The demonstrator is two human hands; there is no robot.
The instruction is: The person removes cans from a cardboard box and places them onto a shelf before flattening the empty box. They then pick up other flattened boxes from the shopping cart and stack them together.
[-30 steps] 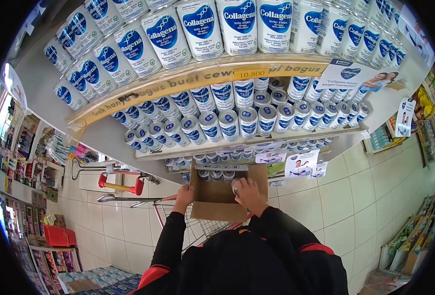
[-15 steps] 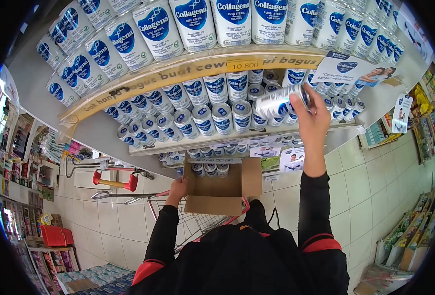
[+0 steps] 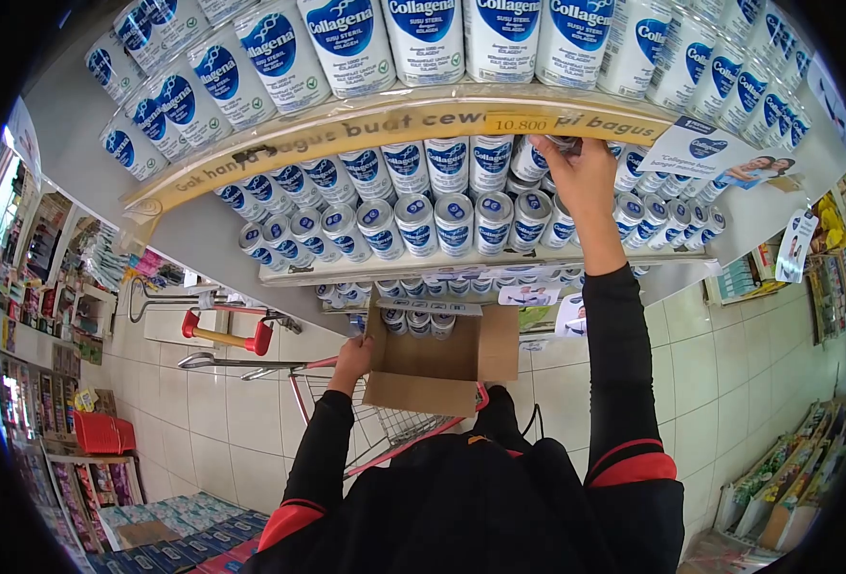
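Observation:
My right hand (image 3: pixel 581 177) reaches in under the upper shelf, its fingers closed around a white and blue Collagena milk can (image 3: pixel 528 161) among the stacked cans. The hand and shelf edge partly hide that can. Below it stands a front row of matching cans (image 3: pixel 454 228) on the middle shelf. My left hand (image 3: pixel 353 360) grips the left side of an open cardboard box (image 3: pixel 421 394). Several cans (image 3: pixel 419 323) stand at the far end inside the box, which rests over a shopping cart (image 3: pixel 385 432).
Large Collagena cans (image 3: pixel 423 43) fill the upper shelf behind a yellow printed strip (image 3: pixel 346 124) with a price tag (image 3: pixel 523 123). A promotional card (image 3: pixel 705 151) sticks out at right. A red and yellow cart handle (image 3: pixel 227 332) lies left, above the tiled floor (image 3: pixel 701 383).
My right hand has carried the tilted can up and inward, from in front of the shelf to the stacked cans. My left hand stays on the box.

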